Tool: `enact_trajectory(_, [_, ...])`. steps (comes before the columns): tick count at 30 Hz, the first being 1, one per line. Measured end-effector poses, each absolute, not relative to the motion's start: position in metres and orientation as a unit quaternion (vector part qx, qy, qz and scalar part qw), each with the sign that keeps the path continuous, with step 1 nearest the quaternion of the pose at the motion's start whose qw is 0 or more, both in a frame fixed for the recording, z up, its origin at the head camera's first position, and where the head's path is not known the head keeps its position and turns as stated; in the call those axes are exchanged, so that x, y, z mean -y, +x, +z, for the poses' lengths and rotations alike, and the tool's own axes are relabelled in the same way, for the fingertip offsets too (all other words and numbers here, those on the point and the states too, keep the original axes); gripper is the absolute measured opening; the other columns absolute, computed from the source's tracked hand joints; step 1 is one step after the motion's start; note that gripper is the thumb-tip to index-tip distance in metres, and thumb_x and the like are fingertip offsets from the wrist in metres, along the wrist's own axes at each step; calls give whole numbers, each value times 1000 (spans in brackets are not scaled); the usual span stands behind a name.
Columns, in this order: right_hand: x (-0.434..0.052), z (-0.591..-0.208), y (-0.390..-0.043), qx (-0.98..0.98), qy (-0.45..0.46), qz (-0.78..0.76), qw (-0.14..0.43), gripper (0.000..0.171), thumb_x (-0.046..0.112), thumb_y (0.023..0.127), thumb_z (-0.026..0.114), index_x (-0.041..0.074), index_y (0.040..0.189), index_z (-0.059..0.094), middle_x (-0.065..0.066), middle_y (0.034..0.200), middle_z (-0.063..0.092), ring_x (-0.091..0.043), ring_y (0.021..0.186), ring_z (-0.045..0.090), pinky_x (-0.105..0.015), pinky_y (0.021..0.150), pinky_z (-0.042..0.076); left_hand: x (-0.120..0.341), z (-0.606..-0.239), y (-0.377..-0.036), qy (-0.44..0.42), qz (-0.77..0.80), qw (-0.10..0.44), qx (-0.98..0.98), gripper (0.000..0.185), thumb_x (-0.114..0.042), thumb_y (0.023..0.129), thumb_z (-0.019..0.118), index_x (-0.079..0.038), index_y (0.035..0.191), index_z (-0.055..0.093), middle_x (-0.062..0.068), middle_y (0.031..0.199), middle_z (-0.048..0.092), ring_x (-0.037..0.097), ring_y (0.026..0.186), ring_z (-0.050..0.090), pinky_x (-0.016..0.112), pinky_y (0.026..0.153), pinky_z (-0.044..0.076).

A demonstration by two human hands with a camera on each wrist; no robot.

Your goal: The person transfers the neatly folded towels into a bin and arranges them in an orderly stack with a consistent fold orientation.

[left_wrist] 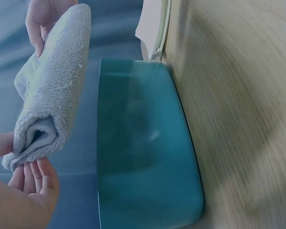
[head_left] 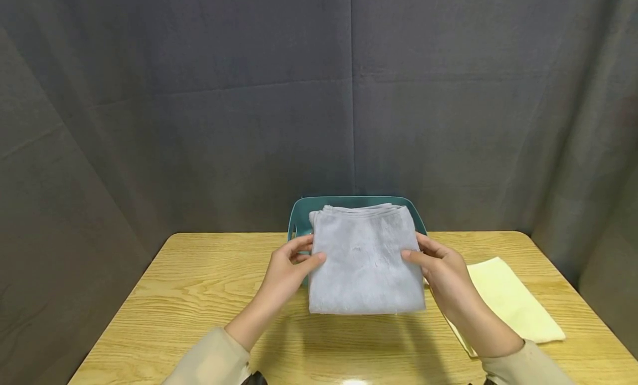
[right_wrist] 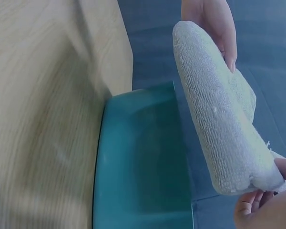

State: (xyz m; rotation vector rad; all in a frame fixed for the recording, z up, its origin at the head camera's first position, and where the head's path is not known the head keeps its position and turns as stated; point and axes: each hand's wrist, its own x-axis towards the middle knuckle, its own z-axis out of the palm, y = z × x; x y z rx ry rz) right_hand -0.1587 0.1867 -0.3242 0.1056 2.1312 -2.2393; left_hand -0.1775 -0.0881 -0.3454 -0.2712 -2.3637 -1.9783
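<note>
Holding the folded grey towel (head_left: 365,260) in the air over the teal bin (head_left: 299,216), left hand (head_left: 289,266) and right hand (head_left: 443,268) pinching its side edges: fold looks done, not yet in bin; yellow cloth (head_left: 508,299) still flat on the table (head_left: 199,285).

Hidden and cut off
The grey towel (head_left: 366,260) covers most of the teal bin (head_left: 298,219); the right hand (head_left: 446,271) overlaps the yellow cloth (head_left: 513,299).

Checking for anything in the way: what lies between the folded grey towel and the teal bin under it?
Nothing: the wrist views show bare air between the folded grey towel, held at its sides by both hands, and the teal bin.
</note>
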Motion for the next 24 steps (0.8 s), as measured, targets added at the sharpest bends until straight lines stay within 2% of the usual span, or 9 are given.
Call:
enact_trajectory(8, [-182,-320,-171,-689,33,-724,5,63,12,93,68,-1,149,41,1,120,56,-9,105,56,-21,90,46,87,-341,-189,-73,-640,38,764,44,-16,92,71,-3,133,60,13,120,61,26,105,59,35,89,51])
enact_trajectory(17, [-178,-315,-185,-693,31,-720,6,62,12,96,64,1,151,38,-7,137,46,-17,118,49,-26,97,41,86,-337,-201,-67,-646,49,759,45,-17,91,73,-6,133,61,10,122,61,28,108,58,36,91,50])
enact_trajectory(24, [-175,-311,-195,-682,28,-730,-4,60,9,95,63,1,150,39,-7,133,48,-17,113,52,-24,90,47,84,-334,-210,-67,-649,58,756,44,-16,92,72,-6,133,61,11,122,61,28,107,60,34,88,52])
